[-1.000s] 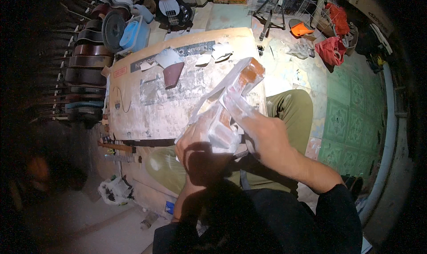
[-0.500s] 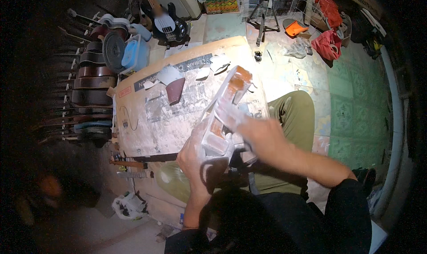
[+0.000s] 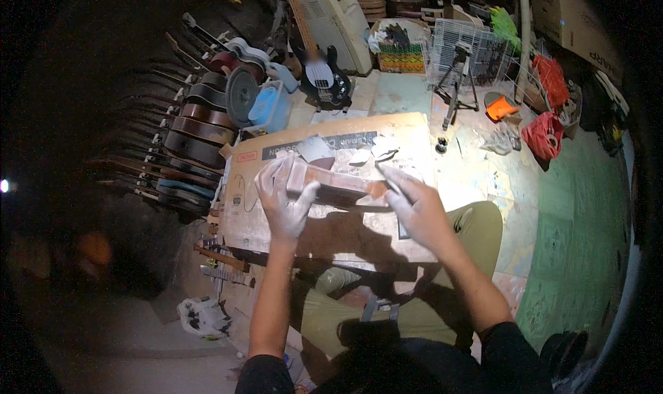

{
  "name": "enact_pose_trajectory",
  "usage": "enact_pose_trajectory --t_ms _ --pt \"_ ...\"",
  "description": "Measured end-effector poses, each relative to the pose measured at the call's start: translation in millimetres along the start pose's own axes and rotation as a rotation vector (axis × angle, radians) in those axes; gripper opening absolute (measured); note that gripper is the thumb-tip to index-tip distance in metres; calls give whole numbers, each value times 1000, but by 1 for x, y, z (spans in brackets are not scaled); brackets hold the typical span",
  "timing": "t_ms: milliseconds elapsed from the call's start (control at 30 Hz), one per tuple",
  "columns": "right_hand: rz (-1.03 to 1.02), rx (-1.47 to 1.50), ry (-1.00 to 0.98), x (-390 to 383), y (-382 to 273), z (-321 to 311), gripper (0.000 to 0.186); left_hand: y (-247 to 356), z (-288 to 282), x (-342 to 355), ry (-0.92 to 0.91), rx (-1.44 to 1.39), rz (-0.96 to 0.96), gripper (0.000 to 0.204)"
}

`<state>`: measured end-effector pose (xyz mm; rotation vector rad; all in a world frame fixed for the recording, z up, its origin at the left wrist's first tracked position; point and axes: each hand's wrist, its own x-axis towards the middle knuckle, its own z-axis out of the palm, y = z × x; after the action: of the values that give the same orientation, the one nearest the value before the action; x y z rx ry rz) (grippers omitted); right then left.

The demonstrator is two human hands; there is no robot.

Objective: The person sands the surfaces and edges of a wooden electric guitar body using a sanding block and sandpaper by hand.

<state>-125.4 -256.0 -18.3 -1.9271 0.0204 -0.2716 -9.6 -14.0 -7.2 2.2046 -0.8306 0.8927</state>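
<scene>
The person's left hand point(image 3: 286, 204) was closed around the left end of a dusty, brown wooden piece point(image 3: 338, 181), its thumb lying along the near side and its skin whitened with powder. The right hand point(image 3: 419, 207), partly curled and just as dusty, had its fingers at the piece's right end; whether it gripped the wood or only touched it could not be told. The piece lay crosswise between the two hands, held above a powder-smeared cardboard sheet point(image 3: 248, 232), with dark shadows toward the near edge. Just beyond it on the cardboard lay torn white scraps point(image 3: 385, 146) and, to their left, a maroon piece point(image 3: 323, 163), partly hidden behind the wood. Farther off stood a black guitar point(image 3: 324, 83), with a blue tub point(image 3: 268, 109) to its left and a tripod point(image 3: 454, 83) to its right.
</scene>
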Motion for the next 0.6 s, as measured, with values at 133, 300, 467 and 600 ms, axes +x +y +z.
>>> enact_pose_trajectory --t_ms 133,300,467,600 --pt "-75 160 25 -16 -9 31 45 32 24 -21 8 21 -314 81" --pt "246 725 -137 -23 -10 29 43 78 18 -54 -326 -571 -583 128" --pt "384 864 -86 -37 24 31 40 76 26 -52 -200 -356 -554 104" --pt "526 931 84 -45 52 29 36 62 23 -52 -142 -338 -591 89"
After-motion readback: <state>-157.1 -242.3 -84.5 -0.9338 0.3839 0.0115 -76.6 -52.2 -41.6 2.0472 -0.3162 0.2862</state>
